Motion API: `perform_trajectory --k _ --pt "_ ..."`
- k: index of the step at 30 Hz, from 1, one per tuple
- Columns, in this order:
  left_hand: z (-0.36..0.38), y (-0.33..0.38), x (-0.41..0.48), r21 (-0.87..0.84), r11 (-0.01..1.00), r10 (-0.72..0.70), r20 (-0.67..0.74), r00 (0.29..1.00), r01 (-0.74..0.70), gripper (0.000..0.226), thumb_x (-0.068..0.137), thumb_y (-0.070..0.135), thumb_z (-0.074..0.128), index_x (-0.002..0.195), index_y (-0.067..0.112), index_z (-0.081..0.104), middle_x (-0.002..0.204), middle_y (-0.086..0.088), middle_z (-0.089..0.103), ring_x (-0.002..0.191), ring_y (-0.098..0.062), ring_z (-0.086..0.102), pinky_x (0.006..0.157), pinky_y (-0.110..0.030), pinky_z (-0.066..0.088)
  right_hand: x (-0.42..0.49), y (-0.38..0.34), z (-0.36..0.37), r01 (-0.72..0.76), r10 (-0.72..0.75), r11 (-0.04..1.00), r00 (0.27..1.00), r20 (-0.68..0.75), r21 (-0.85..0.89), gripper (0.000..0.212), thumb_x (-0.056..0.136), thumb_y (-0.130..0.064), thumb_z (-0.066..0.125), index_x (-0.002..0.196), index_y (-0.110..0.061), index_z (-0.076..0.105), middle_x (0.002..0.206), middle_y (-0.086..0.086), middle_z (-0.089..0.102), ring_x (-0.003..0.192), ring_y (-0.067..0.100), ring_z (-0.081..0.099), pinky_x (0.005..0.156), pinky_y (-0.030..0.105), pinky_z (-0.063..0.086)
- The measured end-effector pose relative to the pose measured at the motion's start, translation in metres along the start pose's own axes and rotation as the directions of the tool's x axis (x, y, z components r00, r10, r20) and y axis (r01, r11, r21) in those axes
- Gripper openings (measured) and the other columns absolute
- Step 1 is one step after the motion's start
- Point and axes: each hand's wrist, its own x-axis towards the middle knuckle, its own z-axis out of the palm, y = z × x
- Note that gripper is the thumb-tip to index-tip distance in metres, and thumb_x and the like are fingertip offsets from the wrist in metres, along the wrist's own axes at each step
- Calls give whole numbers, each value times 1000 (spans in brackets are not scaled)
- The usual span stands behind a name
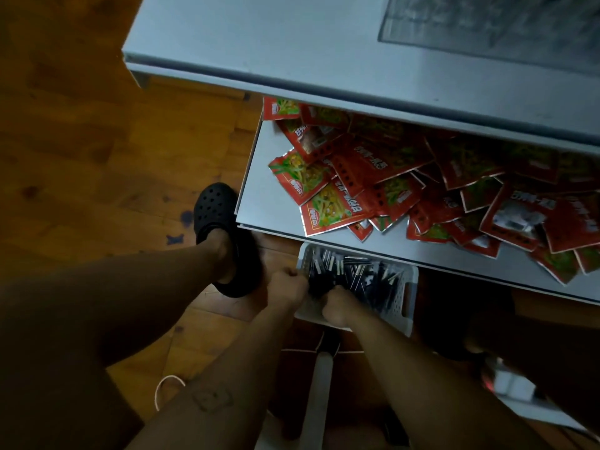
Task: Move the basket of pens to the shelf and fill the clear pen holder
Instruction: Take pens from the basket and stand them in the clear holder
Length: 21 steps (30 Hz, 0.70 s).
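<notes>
Basket of pens (pixel 407 307) down near the floor, its far end tucked under the lower shelf (pixel 259 196).
Left hand (pixel 287 284) and right hand (pixel 337 307), 2 fists curled over its near rim, apparently for a level lift so the pens (pixel 360 280) stay in. Red packets (pixel 373 164) crowd that shelf; clear holder unseen.

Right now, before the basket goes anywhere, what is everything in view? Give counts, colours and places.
basket: one, white, low, partly under the shelf's front edge
pens: many, mostly dark, lying in the basket
packets: many, red, heaped on the shelf
shelf: one, pale grey, above the basket
top: one, pale grey, over the packets
mat: one, grey, on the top, far right
floor: brown wood, left
cord: one, white, on the floor
clog: one, black, on a foot left of the shelf
left hand: grips the basket's left rim
right hand: grips its near rim
</notes>
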Motion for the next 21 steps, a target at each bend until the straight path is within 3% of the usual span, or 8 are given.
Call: perform_trajectory --k 3,8,10,13,15,17,19,21 --pt "-3 1 -4 -22 1000 11 0 1000 -11 15 90 15 53 89 6 66 92 -20 70 92 -35 66 78 -37 53 -10 -2 -2 -16 19 1000 993 -117 21 17 83 -3 53 68 -6 61 67 8 56 67 24 57 58 27 42" --pt "-8 -2 -19 -68 997 36 9 999 -35 16 90 16 53 95 5 64 95 -20 69 93 -37 66 76 -40 53 -28 -4 -7 23 -18 1000 975 -220 19 38 82 -1 53 49 -18 45 55 3 46 53 18 46 56 25 40" --pt "-11 1 -29 -66 996 57 12 998 -56 12 90 16 54 89 9 63 95 -20 69 90 -34 65 78 -41 53 -39 -5 -11 60 -50 998 964 -262 31 33 85 -3 55 57 -19 60 62 3 58 62 21 56 61 28 48" --pt "-14 14 -46 -72 990 120 4 993 -119 13 90 12 53 78 9 59 87 -20 66 79 -27 61 69 -35 48 -62 -5 -21 117 -84 990 936 -341 78 22 85 -2 57 89 -10 77 88 6 73 82 22 66 75 29 55" --pt "-17 27 -55 -36 982 183 -8 983 -183 19 87 18 54 74 8 63 84 -18 69 78 -27 63 72 -37 53 -81 -4 -29 169 -100 974 919 -381 152 18 85 -1 62 91 -8 77 92 7 73 82 18 64 76 25 51" --pt "-21 42 -65 -6 968 250 15 968 -250 19 80 28 54 70 13 62 78 -12 69 75 -27 64 75 -40 55 -101 -4 -41 206 -79 948 892 -446 242 11 80 -2 70 79 -13 70 82 5 70 74 16 60 71 26 50" --pt "-28 62 -83 10 949 314 61 947 -315 15 82 26 55 72 16 59 75 -9 66 70 -24 60 66 -35 49 -121 -7 -54 236 -55 919 870 -489 316 26 74 -1 76 77 -16 55 70 1 60 68 17 56 62 28 47" --pt "-35 80 -102 47 919 386 81 919 -390 14 88 25 56 81 14 61 81 -13 69 71 -24 61 64 -29 44 -144 -14 -66 305 -105 888 864 -492 345 37 74 1 76 89 -16 47 68 -1 54 63 14 52 57 27 41"
